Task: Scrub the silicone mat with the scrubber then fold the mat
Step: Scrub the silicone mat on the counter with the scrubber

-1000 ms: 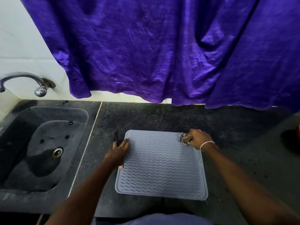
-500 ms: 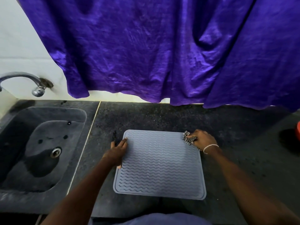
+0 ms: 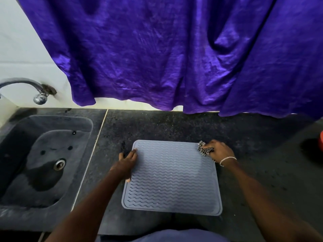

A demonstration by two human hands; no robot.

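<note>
Scrubbing is the step in hand, and it looks barely begun: the square grey silicone mat with raised wavy ribs [image 3: 172, 177] lies flat on the dark speckled stone counter [image 3: 174, 124], just right of the dark stone sink [image 3: 10, 212] and below the hanging purple curtain [image 3: 157, 49]. The right hand [image 3: 218, 151], with a thin silver bracelet [image 3: 227, 159] at the wrist, is closed around the small black-and-white checked scrubber [image 3: 203, 149], which sits at the mat's far right corner, touching or just over the edge. The left hand [image 3: 126, 163] lies flat and open, fingers [image 3: 133, 151] spread on the mat's left edge near the far left corner, pinning it down. To do this well, I judge the left hand should keep that downward press, since silicone can creep on smooth stone once the scrubber pushes sideways. Strokes would best run along the wavy ribs as well as across them, so the scrubber reaches the grooves between the ridges where dirt likely sits. Working from the far edge toward the near edge in overlapping bands should leave no strip missed, and the pinning hand will need to shift so the part under its palm also gets scrubbed. Pressure should be firm but even; too hard a push near a free corner may curl or bunch the soft mat. Folding should wait until the whole face is covered.
</note>
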